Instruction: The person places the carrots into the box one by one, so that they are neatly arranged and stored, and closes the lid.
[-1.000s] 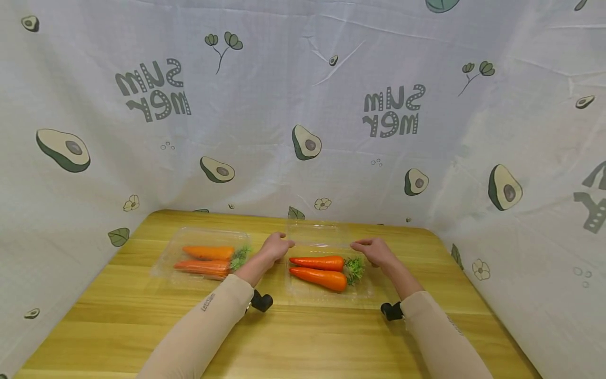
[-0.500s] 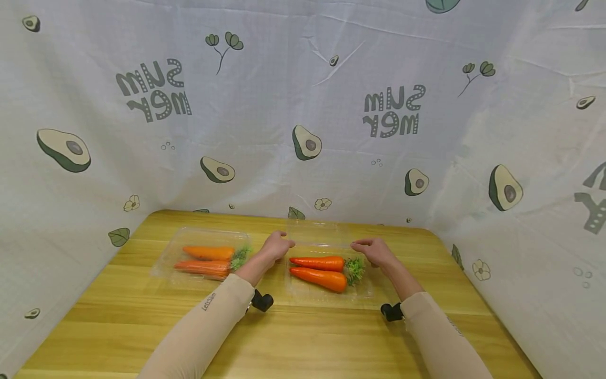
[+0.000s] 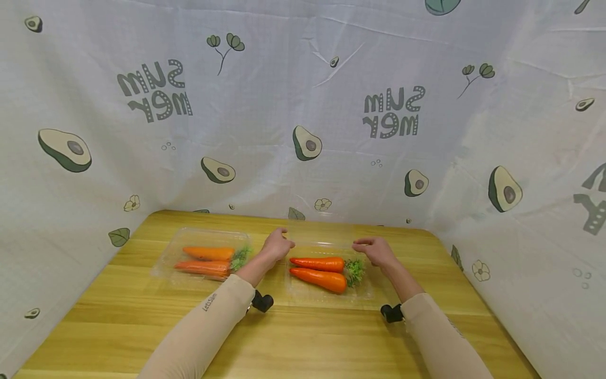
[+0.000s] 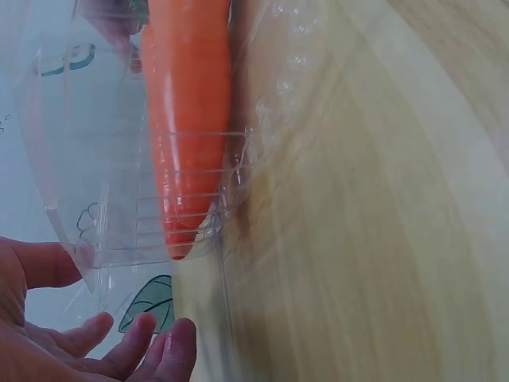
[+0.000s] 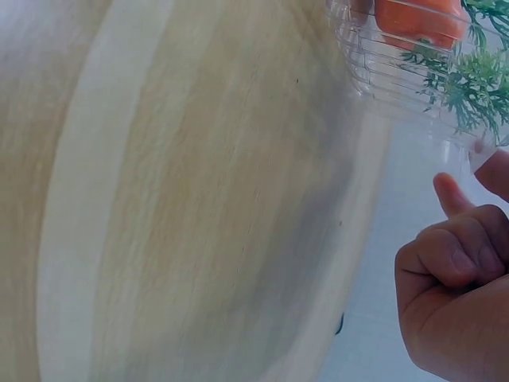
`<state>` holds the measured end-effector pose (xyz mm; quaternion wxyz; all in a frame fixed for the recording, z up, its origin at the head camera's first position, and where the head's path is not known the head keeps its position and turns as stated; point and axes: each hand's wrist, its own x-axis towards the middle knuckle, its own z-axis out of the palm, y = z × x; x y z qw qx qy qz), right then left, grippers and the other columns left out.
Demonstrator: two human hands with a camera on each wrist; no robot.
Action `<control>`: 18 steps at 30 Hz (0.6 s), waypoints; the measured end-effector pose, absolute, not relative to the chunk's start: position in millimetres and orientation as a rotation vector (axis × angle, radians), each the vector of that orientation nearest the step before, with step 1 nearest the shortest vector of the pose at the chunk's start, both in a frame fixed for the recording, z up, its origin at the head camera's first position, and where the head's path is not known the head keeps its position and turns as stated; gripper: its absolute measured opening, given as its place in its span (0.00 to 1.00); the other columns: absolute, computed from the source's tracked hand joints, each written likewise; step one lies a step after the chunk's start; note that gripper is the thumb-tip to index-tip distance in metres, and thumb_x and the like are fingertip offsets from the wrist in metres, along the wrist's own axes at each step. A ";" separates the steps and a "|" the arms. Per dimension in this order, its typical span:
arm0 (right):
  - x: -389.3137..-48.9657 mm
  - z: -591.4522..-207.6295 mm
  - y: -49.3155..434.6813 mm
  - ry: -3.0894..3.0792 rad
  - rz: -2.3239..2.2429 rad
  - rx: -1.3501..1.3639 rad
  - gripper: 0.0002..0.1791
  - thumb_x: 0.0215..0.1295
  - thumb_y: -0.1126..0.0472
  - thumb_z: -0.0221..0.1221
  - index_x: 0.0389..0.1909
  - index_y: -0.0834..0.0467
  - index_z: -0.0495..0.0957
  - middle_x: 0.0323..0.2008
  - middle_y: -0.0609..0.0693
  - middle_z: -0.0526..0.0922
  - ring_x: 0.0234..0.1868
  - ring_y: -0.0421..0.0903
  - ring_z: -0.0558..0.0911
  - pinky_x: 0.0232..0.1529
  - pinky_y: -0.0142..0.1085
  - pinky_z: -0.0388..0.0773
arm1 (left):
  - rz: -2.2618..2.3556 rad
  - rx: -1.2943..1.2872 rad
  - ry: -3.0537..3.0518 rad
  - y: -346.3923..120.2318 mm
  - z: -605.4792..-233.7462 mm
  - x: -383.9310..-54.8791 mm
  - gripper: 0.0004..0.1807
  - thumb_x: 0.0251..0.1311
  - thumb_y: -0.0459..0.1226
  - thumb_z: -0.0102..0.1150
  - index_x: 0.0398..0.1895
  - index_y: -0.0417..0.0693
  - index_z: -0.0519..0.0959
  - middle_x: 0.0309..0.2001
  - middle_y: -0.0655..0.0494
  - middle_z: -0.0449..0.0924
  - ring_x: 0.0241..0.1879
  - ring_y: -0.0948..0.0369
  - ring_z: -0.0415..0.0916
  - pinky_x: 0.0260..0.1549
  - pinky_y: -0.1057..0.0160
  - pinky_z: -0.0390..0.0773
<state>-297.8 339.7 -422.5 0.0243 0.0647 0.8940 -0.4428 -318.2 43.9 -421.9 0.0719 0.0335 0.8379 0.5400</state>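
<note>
In the head view, two carrots with leafy tops, such as the front carrot (image 3: 322,279), lie in a clear plastic clamshell container (image 3: 307,295). Its clear lid (image 3: 322,231) stands raised at the back. My left hand (image 3: 276,246) is at the lid's left end; the left wrist view shows the thumb (image 4: 48,264) touching the lid's corner, other fingers extended and apart from it. At the right end, my right hand (image 3: 376,251) holds the lid's corner with its fingertips. In the right wrist view its remaining fingers (image 5: 461,247) are curled.
Left of it, a second clear container (image 3: 170,252) lies on the table, with two carrots (image 3: 208,253) inside. The wooden table (image 3: 303,337) meets a white printed cloth (image 3: 265,131) at the back and sides.
The lid's far edge has risen slightly. My right fingertips have shifted a touch to the right, and the left hand barely moves. The carrots stay where they were.
</note>
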 end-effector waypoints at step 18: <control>-289.2 -417.5 343.0 2.770 -1.374 0.269 0.28 0.75 0.48 0.55 0.66 0.64 0.74 0.67 0.66 0.71 0.46 0.52 0.70 0.33 0.34 0.68 | 1.640 0.119 2.636 47.8 -422.0 -318.1 0.26 0.63 0.27 0.58 0.65 0.41 0.68 0.58 0.43 0.75 0.54 0.47 0.75 0.51 0.51 0.77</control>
